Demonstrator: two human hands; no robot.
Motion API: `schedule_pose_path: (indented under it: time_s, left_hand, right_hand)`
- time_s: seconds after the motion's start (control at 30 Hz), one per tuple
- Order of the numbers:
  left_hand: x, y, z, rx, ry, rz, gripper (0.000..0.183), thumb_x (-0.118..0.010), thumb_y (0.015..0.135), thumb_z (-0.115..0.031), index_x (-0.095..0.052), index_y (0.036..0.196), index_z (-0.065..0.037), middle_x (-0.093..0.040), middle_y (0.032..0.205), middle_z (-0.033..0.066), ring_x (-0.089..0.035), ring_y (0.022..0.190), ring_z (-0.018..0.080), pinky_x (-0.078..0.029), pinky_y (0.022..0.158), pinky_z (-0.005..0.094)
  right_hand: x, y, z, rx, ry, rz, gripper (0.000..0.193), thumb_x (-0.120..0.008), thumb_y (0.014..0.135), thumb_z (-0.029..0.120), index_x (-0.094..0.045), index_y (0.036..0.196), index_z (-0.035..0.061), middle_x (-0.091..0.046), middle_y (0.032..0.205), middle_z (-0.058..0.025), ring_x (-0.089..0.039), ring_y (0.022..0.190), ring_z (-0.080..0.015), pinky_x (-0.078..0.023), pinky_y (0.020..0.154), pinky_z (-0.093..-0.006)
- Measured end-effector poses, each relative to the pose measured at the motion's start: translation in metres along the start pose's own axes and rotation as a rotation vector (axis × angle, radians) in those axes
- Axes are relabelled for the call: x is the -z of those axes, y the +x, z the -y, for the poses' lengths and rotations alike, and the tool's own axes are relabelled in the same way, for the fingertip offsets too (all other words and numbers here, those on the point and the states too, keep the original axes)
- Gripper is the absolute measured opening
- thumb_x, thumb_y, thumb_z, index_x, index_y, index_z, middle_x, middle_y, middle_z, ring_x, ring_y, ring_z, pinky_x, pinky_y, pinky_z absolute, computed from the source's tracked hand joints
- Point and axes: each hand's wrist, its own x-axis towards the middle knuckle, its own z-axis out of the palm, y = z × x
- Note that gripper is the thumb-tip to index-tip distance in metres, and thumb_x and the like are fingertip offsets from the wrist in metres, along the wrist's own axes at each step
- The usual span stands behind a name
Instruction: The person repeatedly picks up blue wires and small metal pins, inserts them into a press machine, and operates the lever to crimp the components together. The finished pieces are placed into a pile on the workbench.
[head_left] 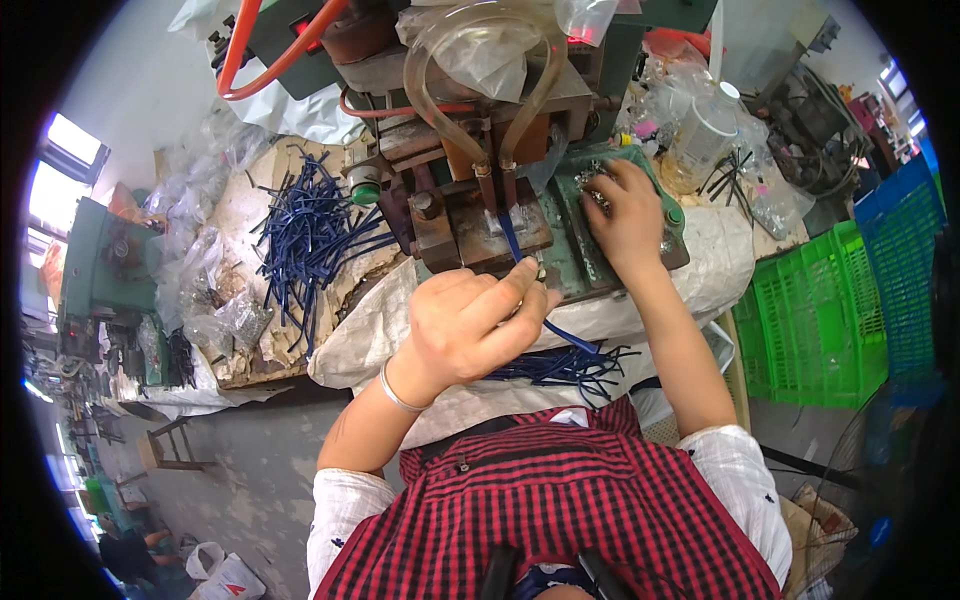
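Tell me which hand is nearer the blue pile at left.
Left. The left hand is right of the blue pile, nearer the body; the right hand is farther right, over the green base.

Narrow blue strip [512, 237], slanting, upper end at metal block [470, 232].

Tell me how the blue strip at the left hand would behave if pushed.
The blue strip would probably flex, since it is long and thin and curves beyond the left hand. It also seems light, being so slender.
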Motion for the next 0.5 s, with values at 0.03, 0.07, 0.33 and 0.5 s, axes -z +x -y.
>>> schedule_pose_path:
  time_s: [0.03,0.07,0.33,0.5]
  left_hand:
    - [0.004,0.000,-0.002,0.032,-0.014,0.033,0.017,-0.081,0.073,-0.011,-0.066,0.082,-0.009,-0.072,0.098,0.0093,-0.055,0.054,0.0091,-0.043,0.047,0.0227]
    - [0.013,-0.002,-0.004,0.069,-0.015,0.066,0.017,-0.080,0.074,-0.009,-0.067,0.084,-0.008,-0.073,0.100,0.0100,-0.057,0.055,0.0095,-0.044,0.048,0.0227]
    - [0.093,-0.075,0.032,0.678,0.408,-0.141,0.016,-0.073,0.079,0.008,-0.070,0.092,-0.001,-0.071,0.100,0.0121,-0.068,0.086,0.0276,-0.052,0.075,0.0333]
    - [0.073,-0.101,0.085,0.579,0.520,0.252,0.009,-0.069,0.073,0.000,-0.068,0.081,-0.005,-0.063,0.090,0.0077,-0.059,0.088,0.0265,-0.046,0.077,0.0389]
  right_hand:
    - [-0.008,0.004,0.004,0.078,-0.083,0.037,0.016,-0.075,0.077,0.014,-0.068,0.090,0.0079,-0.066,0.116,-0.0150,-0.060,0.117,-0.0351,-0.052,0.089,-0.0459]
    - [-0.010,0.005,0.008,0.062,-0.129,0.071,0.016,-0.074,0.077,0.013,-0.068,0.090,0.0073,-0.066,0.116,-0.0147,-0.060,0.118,-0.0344,-0.052,0.088,-0.0458]
    - [0.032,-0.029,-0.019,-0.635,0.506,-0.206,0.018,-0.064,0.099,0.016,-0.071,0.104,0.0004,-0.072,0.098,-0.0053,-0.063,0.087,-0.0123,-0.051,0.077,-0.0273]
    - [-0.005,-0.029,-0.024,-0.764,0.836,-0.382,0.023,-0.060,0.103,0.018,-0.069,0.114,0.0007,-0.071,0.103,-0.0037,-0.064,0.088,-0.0106,-0.050,0.079,-0.0247]
